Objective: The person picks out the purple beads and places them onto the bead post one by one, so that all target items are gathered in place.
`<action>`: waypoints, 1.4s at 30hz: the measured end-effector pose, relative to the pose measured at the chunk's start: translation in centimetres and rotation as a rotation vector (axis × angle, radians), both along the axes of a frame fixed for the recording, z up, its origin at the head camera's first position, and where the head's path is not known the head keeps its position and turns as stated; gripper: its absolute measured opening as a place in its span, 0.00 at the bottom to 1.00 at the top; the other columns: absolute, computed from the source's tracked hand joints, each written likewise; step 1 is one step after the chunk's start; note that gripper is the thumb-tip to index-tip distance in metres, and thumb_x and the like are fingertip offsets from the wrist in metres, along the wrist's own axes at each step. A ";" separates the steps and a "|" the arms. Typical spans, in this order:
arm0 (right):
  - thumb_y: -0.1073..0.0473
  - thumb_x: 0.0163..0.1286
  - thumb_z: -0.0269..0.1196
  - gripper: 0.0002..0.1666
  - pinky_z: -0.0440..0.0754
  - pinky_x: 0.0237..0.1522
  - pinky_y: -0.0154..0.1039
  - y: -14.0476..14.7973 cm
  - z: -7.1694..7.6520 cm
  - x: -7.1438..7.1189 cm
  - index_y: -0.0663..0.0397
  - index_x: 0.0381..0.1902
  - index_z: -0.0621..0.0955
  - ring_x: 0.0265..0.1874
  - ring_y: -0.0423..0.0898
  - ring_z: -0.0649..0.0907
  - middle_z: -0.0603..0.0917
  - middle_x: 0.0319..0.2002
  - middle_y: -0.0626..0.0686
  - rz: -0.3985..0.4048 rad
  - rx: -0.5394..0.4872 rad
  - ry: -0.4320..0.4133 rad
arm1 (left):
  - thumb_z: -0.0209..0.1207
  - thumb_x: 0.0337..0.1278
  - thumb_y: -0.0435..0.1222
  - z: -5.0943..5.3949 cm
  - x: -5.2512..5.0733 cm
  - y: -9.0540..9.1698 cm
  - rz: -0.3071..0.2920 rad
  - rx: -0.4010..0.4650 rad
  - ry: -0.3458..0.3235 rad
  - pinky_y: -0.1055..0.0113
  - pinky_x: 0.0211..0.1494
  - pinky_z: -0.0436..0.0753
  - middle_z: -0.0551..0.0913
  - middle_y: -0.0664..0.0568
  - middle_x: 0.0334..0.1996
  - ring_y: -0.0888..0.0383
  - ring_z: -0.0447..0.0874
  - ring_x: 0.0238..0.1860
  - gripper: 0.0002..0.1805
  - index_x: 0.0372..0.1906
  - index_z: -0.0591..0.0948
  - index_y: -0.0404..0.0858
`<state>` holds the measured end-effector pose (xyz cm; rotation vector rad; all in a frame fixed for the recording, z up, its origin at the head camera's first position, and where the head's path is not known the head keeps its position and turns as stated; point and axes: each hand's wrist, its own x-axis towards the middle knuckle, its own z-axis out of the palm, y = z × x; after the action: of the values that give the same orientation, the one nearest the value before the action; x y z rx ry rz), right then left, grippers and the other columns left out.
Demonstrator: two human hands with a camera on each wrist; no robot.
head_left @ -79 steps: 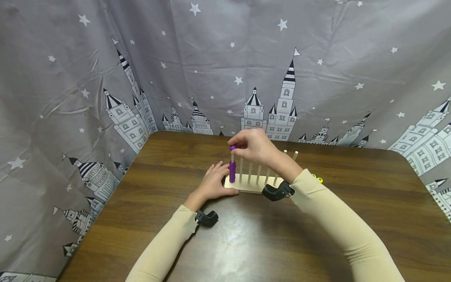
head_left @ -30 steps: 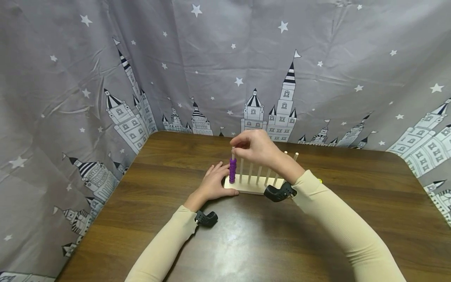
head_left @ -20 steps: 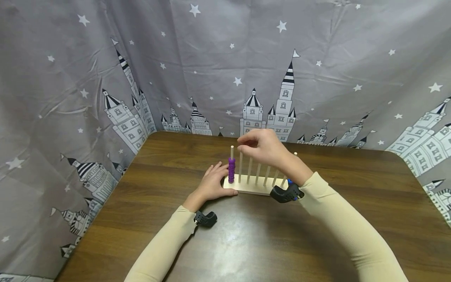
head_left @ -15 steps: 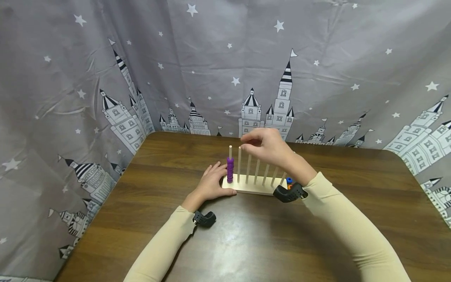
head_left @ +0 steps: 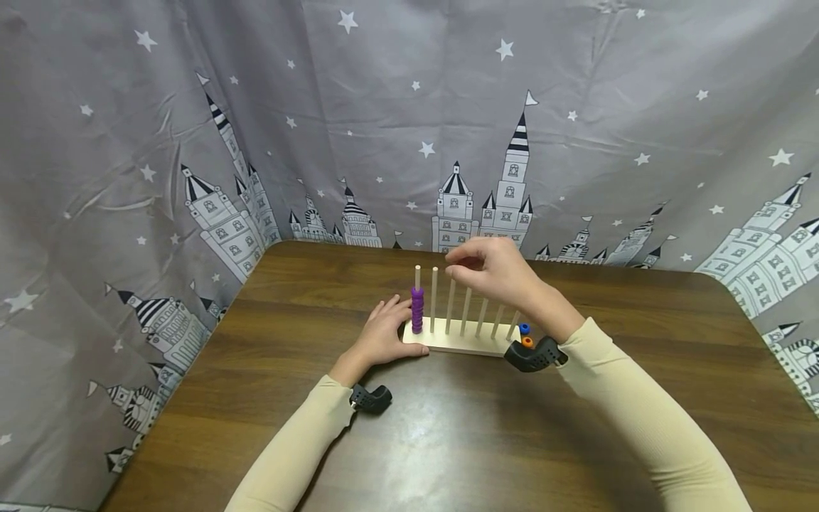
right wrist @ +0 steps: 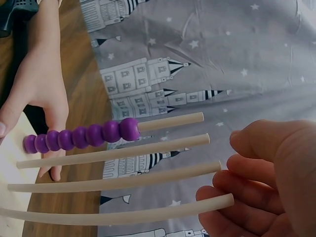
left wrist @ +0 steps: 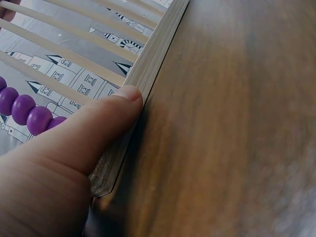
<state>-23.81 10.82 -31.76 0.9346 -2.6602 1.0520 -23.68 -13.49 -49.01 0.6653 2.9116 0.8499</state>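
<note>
A pale wooden peg stand (head_left: pixel 467 344) with several upright pegs is on the table. Purple beads (right wrist: pixel 80 138) are stacked on its leftmost peg, whose bare tip shows above them; the other pegs visible carry nothing. My left hand (head_left: pixel 382 336) holds the stand's left end, thumb along the front edge and fingers reaching behind. In the left wrist view, the thumb (left wrist: pixel 94 128) presses the base's edge. My right hand (head_left: pixel 495 272) hovers above the pegs, fingers loosely bent and apart. Nothing shows between its fingertips (right wrist: pixel 242 140) in the right wrist view.
Beyond the stand's right end lie a blue bead (head_left: pixel 525 328) and an orange bead (head_left: pixel 527 342), partly near my right wrist. The brown wooden table (head_left: pixel 307 284) meets a grey castle-print curtain (head_left: pixel 358 142) at the back.
A purple bead between my right fingers went down onto the leftmost peg's stack. My right hand then let go and moved right, uncovering the blue and orange beads. My left hand stayed put.
</note>
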 end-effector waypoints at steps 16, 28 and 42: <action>0.63 0.64 0.69 0.11 0.86 0.39 0.30 3.5 0.1 0.3 0.60 0.44 0.89 0.35 0.48 0.89 0.91 0.40 0.57 -0.090 -0.019 0.032 | 0.73 0.44 0.57 0.2 0.0 0.0 0.001 -0.008 0.006 0.39 0.84 0.47 0.68 0.43 0.77 0.38 0.54 0.81 0.42 0.64 0.80 0.39; 0.59 0.68 0.67 0.13 0.82 0.39 0.27 6.5 -0.6 0.3 0.58 0.47 0.89 0.37 0.49 0.88 0.91 0.44 0.58 -0.207 0.006 -0.026 | 0.74 0.42 0.57 0.0 -0.3 -0.1 0.006 0.001 0.005 0.39 0.84 0.46 0.68 0.43 0.77 0.37 0.54 0.81 0.42 0.63 0.80 0.40; 0.53 0.73 0.63 0.16 0.77 0.35 0.24 9.7 -2.6 0.7 0.57 0.48 0.89 0.32 0.30 0.80 0.91 0.41 0.59 -0.301 -0.059 -0.062 | 0.75 0.42 0.53 1.6 0.4 -1.7 -0.051 -0.005 -0.039 0.36 0.82 0.51 0.66 0.35 0.76 0.33 0.56 0.79 0.49 0.72 0.73 0.37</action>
<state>-23.09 20.51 -34.39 0.4770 -2.6897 1.0939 -23.27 -15.21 -47.42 0.7118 2.8484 0.8403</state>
